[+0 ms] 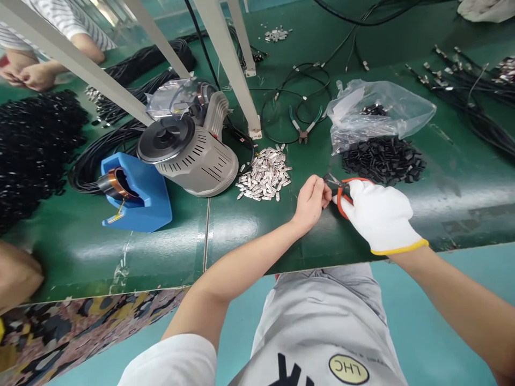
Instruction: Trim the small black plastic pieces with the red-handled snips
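Note:
My bare left hand (311, 201) is closed near the bench's front edge, its thumb and fingertips pinched together. Something small and dark shows at those fingertips, too small to make out. In a white glove with a yellow cuff, my right hand (378, 217) grips red-handled pliers (340, 199). Their jaws point left and meet the fingertips of my left hand. Just beyond the glove lies a heap of small black plastic pieces (384, 161). A pile of small silver metal connectors (265, 174) is left of my left hand.
Beyond the pliers lie a clear plastic bag (402, 104) and green-handled cutters (303, 135). Left stand a grey machine (197, 161) and a blue tape dispenser (155, 201). Metal posts (229, 64) rise from the green bench (249, 241). Black cables (483, 118) lie right. Other people's arms (38, 75) are at left.

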Demonstrator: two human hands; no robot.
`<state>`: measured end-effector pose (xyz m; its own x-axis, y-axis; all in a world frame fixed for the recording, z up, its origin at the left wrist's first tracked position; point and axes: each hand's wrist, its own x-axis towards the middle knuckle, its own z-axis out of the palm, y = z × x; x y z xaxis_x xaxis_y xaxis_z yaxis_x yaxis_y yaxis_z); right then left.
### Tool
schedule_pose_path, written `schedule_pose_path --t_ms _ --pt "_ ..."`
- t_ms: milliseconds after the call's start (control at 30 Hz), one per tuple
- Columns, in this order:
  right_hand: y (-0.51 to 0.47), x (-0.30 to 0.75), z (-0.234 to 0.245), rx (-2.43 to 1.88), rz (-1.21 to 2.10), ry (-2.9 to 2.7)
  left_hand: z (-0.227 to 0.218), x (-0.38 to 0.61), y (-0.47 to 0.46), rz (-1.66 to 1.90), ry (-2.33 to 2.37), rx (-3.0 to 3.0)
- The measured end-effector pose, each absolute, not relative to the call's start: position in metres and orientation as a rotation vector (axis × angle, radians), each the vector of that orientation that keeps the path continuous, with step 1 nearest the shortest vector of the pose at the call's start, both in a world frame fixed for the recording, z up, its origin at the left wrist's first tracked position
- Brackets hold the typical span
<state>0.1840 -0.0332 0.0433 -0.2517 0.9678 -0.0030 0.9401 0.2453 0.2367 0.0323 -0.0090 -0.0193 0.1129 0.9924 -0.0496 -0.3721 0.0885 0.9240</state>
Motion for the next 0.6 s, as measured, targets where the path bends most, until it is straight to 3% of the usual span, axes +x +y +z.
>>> schedule_pose_path --t_ms 267,600 --pt "-0.037 0.184 0.058 1.828 0.184 2.31 -0.015 0.032 -0.01 1.202 0.973 1.01" --pt "-0.034 0.196 0.041 1.83 0.101 2.31 -0.018 0.035 -0.011 1.234 0.953 1.065"
